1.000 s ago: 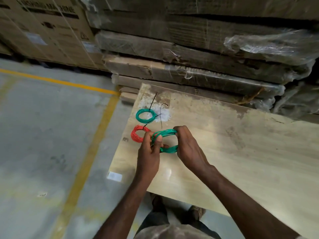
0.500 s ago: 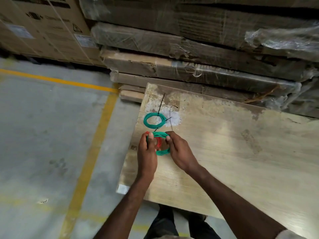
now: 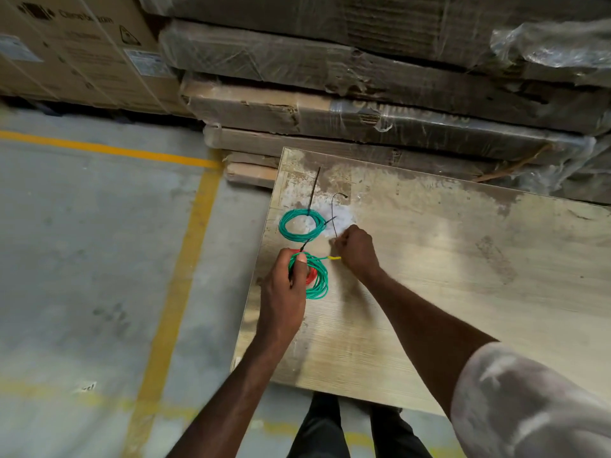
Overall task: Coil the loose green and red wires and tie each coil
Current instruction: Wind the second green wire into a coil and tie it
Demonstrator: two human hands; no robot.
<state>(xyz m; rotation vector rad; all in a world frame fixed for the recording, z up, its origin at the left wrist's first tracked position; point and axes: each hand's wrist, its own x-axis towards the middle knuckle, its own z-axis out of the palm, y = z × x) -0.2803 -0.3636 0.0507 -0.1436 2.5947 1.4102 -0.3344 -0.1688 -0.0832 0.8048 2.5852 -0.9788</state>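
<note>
Warehouse: wrapped flat cartons [image 3: 380, 120] stacked high, strapped boxes [image 3: 76, 51], yellow lane lines [image 3: 185, 259] painted on concrete floor [image 3: 82, 242].

Wood-grain board [image 3: 429, 292] matt, stained; green wire coil [image 3: 301, 225] smooth plastic; cartons [image 3: 297, 104] plastic-wrapped cardboard.

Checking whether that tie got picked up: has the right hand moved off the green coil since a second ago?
Yes. The right hand has left the held green coil and gone toward the loose black tie beside the tied green coil.
</note>
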